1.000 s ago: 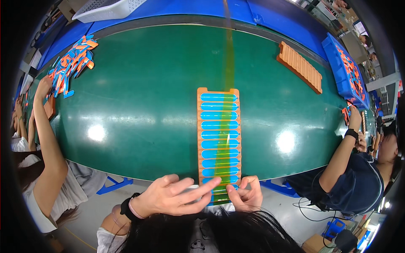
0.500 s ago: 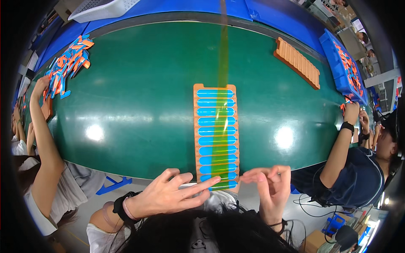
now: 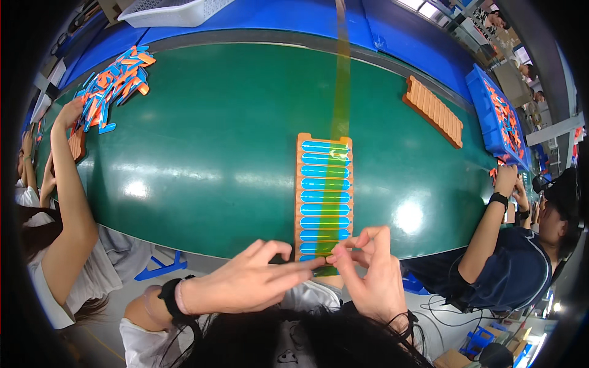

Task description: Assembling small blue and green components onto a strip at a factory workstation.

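An orange ribbed tray (image 3: 299, 184) holds several blue rounded strips (image 3: 313, 197) in its grooves. A yellow-green transparent tape (image 3: 341, 92) runs lengthwise over them, up past the table's far edge. My left hand (image 3: 251, 279) lies at the tray's near end, index finger stretched over the tape and the other fingers partly bent; it grips nothing. Beside that fingertip, my right hand (image 3: 374, 279) has thumb and fingertips pinched together at the tape's near end. Whatever is between those fingertips is too small to make out.
On the green table (image 3: 215, 122), a pile of blue and orange strips (image 3: 119, 83) lies far left, by a co-worker's hand (image 3: 69, 112). A second orange tray (image 3: 434, 113) and a blue bin (image 3: 491, 116) are at right, near another person's hand (image 3: 506, 179). A white basket (image 3: 172, 13) stands behind.
My right hand has moved left to the tape's near end and its fingertips have closed. My left hand stays by the tray's near end. The whole view has shifted slightly.
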Demonstrator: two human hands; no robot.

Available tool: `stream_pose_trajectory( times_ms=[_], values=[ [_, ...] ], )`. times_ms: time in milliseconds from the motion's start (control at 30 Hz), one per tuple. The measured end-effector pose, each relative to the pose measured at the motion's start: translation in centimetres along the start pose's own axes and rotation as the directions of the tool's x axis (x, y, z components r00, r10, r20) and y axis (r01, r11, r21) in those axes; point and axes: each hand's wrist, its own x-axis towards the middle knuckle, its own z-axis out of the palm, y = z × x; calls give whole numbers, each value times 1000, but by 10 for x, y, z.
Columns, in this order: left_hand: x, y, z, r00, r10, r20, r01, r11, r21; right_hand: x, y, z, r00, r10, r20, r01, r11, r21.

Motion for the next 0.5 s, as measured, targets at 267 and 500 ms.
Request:
stream_pose_trajectory(
  times_ms=[267, 500],
  values=[
    [122, -82, -71, 733, -596, -327, 295, 712, -637, 0, -9, -4, 998, -7, 55, 11, 997, -83],
    [161, -129, -66, 802, -565, -193, 112, 460, -881, 13, -26, -5, 988, 28, 150, -3, 986, -164]
  ],
)
